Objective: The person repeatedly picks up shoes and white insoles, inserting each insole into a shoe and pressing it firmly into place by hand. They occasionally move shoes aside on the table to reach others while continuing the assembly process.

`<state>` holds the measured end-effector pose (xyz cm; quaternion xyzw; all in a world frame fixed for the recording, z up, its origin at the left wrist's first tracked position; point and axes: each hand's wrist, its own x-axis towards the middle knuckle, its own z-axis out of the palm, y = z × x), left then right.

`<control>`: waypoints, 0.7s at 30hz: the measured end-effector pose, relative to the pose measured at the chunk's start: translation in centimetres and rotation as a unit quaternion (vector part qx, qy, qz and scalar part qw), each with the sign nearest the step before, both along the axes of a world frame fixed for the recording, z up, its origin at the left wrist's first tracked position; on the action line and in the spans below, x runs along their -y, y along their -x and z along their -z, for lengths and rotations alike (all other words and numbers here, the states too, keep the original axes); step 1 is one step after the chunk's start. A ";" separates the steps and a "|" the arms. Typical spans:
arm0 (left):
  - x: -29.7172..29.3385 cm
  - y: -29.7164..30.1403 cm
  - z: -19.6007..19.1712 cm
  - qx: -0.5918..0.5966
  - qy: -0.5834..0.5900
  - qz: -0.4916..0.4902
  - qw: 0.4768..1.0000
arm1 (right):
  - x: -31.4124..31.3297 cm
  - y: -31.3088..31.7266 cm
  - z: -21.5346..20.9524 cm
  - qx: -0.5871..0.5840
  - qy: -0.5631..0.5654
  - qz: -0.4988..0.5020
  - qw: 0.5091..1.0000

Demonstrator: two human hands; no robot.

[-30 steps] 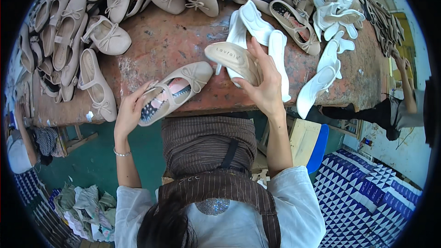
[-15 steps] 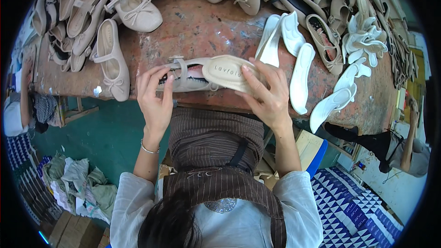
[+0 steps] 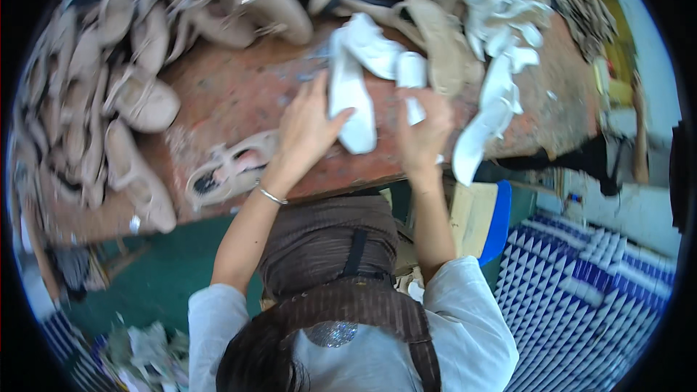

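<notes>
My left hand (image 3: 307, 125) reaches over the bench with its fingers apart, its thumb lying at the edge of a long white insole (image 3: 357, 120). To its right, my right hand (image 3: 426, 131) is blurred and closed on another white insole (image 3: 412, 71), which shows above and between the fingers. A third white piece (image 3: 374, 47) lies just beyond. The beige strapped shoe (image 3: 232, 167) rests alone on the bench left of my left forearm, its dark and pink inside showing. A beige insole-like shape (image 3: 438, 43) lies beyond my right hand, over a shoe.
The worn reddish bench (image 3: 218, 94) carries heaped beige shoes (image 3: 141, 98) at left and along the back. White insoles (image 3: 501, 14) pile up at back right, and more (image 3: 479, 138) lie near the right edge. A blue-edged seat (image 3: 475, 221) stands below the bench; patterned boxes (image 3: 581, 283) are stacked at right.
Both hands have left the strapped shoe, which now lies on the bench, and moved right to the white insoles. The beige insole has left my right hand. The view has shifted right.
</notes>
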<state>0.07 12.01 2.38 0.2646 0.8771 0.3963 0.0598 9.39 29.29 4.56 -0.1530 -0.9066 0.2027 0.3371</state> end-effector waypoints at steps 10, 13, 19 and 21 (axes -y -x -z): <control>-1.5 7.6 7.8 0.306 -0.182 0.060 0.932 | -10.2 -11.3 3.8 0.104 0.101 0.369 0.918; -3.2 7.9 7.5 0.158 -0.133 -0.015 0.978 | -10.0 -11.8 4.8 0.208 0.113 0.384 0.893; -4.7 1.8 -0.8 -0.115 -0.107 -0.062 0.986 | -8.0 -8.1 3.1 0.084 0.234 0.212 0.945; -5.0 -0.1 -2.0 0.055 -0.176 0.012 0.983 | -6.3 -6.3 1.3 0.024 0.235 0.131 0.963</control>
